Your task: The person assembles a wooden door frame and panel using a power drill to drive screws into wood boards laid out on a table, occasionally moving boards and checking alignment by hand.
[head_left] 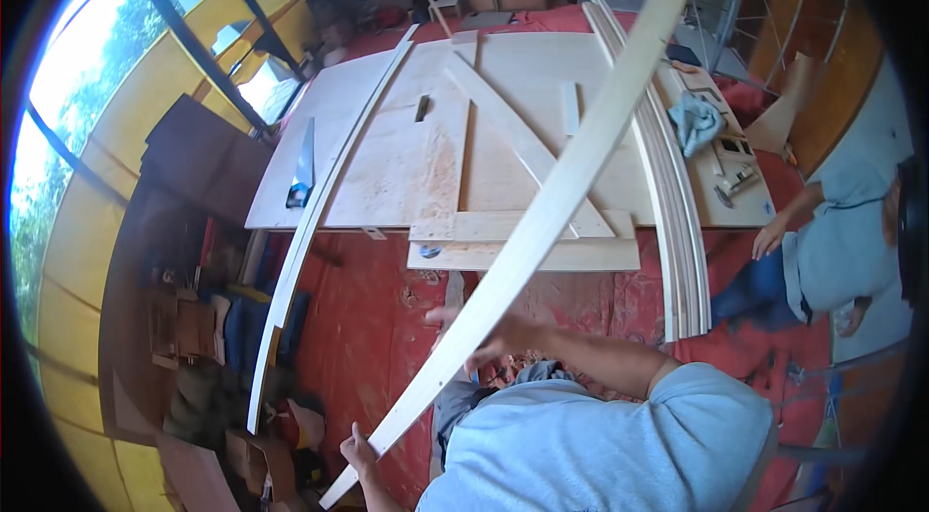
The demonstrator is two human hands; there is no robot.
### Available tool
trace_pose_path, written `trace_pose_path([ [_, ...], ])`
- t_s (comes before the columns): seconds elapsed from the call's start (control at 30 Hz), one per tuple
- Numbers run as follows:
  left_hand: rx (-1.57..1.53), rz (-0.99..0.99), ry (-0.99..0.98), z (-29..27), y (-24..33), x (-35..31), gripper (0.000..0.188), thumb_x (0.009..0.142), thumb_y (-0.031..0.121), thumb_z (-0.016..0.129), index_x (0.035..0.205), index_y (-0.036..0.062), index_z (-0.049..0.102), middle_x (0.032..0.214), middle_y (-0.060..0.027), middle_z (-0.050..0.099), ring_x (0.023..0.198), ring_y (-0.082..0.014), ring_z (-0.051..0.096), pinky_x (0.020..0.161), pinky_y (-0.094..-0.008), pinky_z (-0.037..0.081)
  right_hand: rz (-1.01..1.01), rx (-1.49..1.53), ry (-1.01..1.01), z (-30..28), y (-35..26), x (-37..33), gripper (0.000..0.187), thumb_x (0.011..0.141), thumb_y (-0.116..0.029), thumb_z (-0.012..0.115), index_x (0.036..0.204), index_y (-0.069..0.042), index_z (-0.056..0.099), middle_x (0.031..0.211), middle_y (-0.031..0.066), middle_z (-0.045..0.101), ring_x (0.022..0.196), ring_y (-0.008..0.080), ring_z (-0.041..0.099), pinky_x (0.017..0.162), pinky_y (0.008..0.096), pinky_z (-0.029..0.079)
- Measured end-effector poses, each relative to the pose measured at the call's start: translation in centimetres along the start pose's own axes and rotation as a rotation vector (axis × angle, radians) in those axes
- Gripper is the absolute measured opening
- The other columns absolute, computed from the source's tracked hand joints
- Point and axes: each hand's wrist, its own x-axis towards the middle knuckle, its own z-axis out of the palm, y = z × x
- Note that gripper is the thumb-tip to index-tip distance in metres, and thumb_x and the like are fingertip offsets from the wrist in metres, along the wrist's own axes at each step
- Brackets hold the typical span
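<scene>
A long, pale wooden plank (542,231) runs diagonally across the view, from the lower left to the upper right, raised above the workbench. My left hand (360,454) grips it near its lower end, thumb up along the edge. Farther up, my right hand (503,338) is wrapped round the same plank, with some fingers showing past its far side and the rest hidden. Beyond lies a big plywood tabletop (368,193). On it, boards form an angled frame with a diagonal piece (527,144).
A handsaw (302,173) and a long strip (324,193) lie on the left. Stacked long planks (677,241) overhang the near edge at right. Beyond them are a cloth (695,123) and a hammer (735,185). Another person (842,251) stands at the far right.
</scene>
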Motion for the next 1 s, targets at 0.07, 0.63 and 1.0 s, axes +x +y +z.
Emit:
trace_pose_path([
  [0.07, -0.034, -0.043, -0.021, -0.2, -1.4, 0.9, 0.069, 0.103, 0.047, 0.064, 0.054, -0.0019, 0.062, 0.047, 0.0022, 0.044, 0.046, -0.0084, 0.037, 0.047, -0.036, 0.028, 0.216, 0.228, 0.119, 0.1, 1.5, 3.4, 0.082, 0.095, -0.017, 0.077, 0.16, -0.002, 0.031, 0.13, 0.0168, 0.068, 0.121, 0.023, 0.066, 0.092, 0.0386, 0.061],
  [0.63, -0.028, -0.012, -0.207, 6.1, 1.0, 24.2, 0.082, 0.106, 0.054, 0.053, 0.054, -0.0088, 0.051, 0.045, -0.0062, 0.038, 0.045, -0.0169, 0.032, 0.046, -0.0455, 0.029, 0.46, 0.096, 0.877, -0.8, 21.0, 41.8, 0.038, 0.095, -0.034, 0.072, 0.112, 0.0, 0.07, 0.091, 0.0085, 0.07, 0.076, 0.0172, 0.067, 0.056, 0.0328, 0.059],
  [1.0, 0.049, 0.14, -0.355, 7.7, 4.5, 43.0, 0.087, 0.1, 0.066, 0.054, 0.055, -0.0082, 0.058, 0.044, -0.0111, 0.044, 0.045, -0.0193, 0.043, 0.05, -0.0462, 0.034, 0.53, 0.38, 1.003, -2.2, 24.8, 35.8, 0.033, 0.105, -0.028, 0.063, 0.129, -0.005, 0.062, 0.116, 0.0126, 0.074, 0.082, 0.0163, 0.072, 0.067, 0.0324, 0.061],
])
